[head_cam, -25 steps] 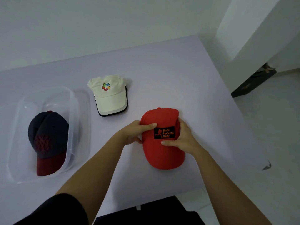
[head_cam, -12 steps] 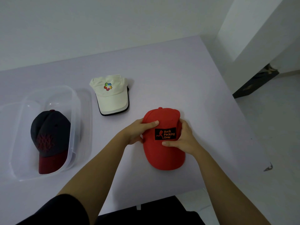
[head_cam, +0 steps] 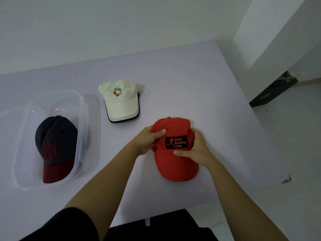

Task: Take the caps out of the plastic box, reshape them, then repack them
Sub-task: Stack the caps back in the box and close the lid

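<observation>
While the red cap is lying on the surface, brim toward the person, the left hand and right hand are flanking its crown, fingers clasping it; the box is sitting well left.

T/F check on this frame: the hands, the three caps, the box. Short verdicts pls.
1. The left hand and right hand both hold the red cap on the table. True.
2. The dark cap lies outside the plastic box. False: it lies inside the box.
3. The white cap lies on the table, out of the box. True.
4. The red cap's brim points away from the person. False: it points toward the person.
</observation>
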Available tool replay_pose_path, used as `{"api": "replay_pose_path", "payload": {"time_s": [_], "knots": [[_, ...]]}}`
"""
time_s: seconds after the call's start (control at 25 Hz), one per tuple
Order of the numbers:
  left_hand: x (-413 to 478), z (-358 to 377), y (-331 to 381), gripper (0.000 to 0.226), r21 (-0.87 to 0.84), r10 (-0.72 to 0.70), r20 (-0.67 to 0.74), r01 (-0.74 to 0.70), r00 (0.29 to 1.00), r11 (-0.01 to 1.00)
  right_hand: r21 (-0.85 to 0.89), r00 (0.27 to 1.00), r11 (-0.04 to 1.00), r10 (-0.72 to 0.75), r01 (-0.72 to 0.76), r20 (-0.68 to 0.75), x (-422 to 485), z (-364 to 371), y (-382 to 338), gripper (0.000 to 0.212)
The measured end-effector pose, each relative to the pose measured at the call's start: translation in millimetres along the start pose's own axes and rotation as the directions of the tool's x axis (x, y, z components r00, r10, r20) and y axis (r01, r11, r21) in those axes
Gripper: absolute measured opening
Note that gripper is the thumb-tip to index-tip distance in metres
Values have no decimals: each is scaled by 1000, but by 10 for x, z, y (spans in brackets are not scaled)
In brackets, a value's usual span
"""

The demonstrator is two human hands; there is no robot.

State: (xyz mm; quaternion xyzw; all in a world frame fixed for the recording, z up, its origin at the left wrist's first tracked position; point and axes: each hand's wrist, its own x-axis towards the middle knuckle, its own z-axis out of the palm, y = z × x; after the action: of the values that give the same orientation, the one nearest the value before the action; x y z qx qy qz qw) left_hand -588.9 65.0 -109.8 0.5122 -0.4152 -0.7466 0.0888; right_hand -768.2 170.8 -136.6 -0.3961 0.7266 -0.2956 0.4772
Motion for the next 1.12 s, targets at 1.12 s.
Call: {"api": "replay_pose_path", "payload": {"time_s": [1.12], "knots": [[-2068, -4017, 1194, 29, 270, 559, -303, -493, 772, 827, -283, 905, 880, -293, 381, 307, 160, 3044, -2412, 98]]}}
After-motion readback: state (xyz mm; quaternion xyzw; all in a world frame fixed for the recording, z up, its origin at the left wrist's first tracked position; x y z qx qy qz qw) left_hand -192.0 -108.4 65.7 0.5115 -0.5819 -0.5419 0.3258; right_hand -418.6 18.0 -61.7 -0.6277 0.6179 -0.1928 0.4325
